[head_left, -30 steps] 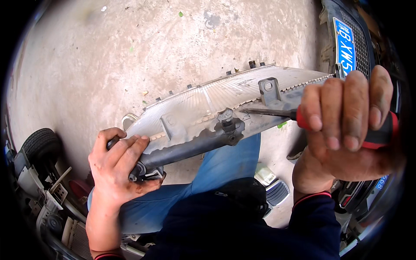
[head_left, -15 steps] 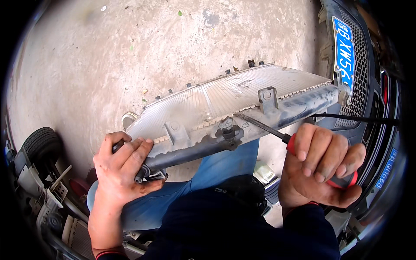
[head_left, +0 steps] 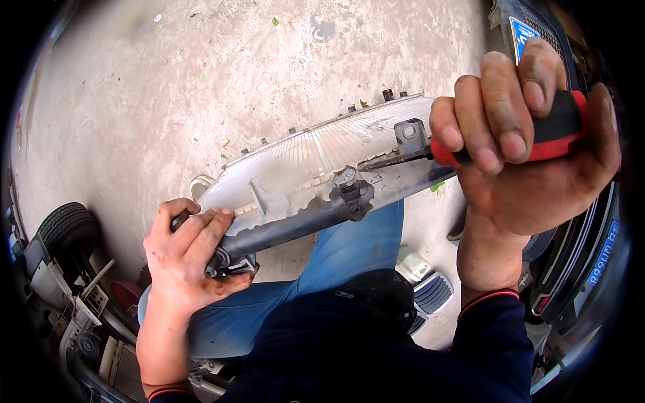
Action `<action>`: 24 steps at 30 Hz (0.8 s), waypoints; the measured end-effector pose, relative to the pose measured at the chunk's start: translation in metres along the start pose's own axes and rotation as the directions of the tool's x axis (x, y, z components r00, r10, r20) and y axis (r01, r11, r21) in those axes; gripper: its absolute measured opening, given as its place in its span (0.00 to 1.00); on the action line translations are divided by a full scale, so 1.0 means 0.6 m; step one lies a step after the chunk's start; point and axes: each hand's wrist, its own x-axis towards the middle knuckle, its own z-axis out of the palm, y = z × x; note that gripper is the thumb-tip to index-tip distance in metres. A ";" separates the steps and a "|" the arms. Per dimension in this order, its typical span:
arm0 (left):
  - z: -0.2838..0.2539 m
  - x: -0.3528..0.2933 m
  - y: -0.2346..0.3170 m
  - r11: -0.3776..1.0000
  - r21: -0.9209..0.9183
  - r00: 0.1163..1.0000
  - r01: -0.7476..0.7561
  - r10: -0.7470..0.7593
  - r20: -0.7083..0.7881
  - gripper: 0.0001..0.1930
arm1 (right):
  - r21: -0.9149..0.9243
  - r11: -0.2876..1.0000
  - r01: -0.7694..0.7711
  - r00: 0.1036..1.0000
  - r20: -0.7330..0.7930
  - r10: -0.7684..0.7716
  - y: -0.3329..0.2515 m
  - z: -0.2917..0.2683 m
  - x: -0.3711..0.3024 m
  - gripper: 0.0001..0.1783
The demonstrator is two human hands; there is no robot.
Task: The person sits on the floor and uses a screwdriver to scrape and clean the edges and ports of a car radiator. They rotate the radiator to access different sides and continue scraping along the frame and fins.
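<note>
A car workshop: a radiator (head_left: 295, 228) between the left hand (head_left: 183, 252) and right hand (head_left: 524, 195), a tyre (head_left: 62, 232) and loose parts (head_left: 46, 279) left of the left, a bumper (head_left: 531, 13) beyond the right.

From here the right hand (head_left: 527, 185) hides the radiator (head_left: 316, 161) at its far end and most of a blue plate (head_left: 521, 37). Whether the screwdriver (head_left: 403, 158) has its tip under the crimped seam (head_left: 319, 181) is too small to tell.
</note>
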 end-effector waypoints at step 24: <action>-0.013 0.020 -0.004 0.996 -0.047 0.997 0.071 -0.072 -0.012 0.35 | -0.332 0.793 0.510 0.818 -0.096 -0.567 0.126 0.094 -0.124 0.23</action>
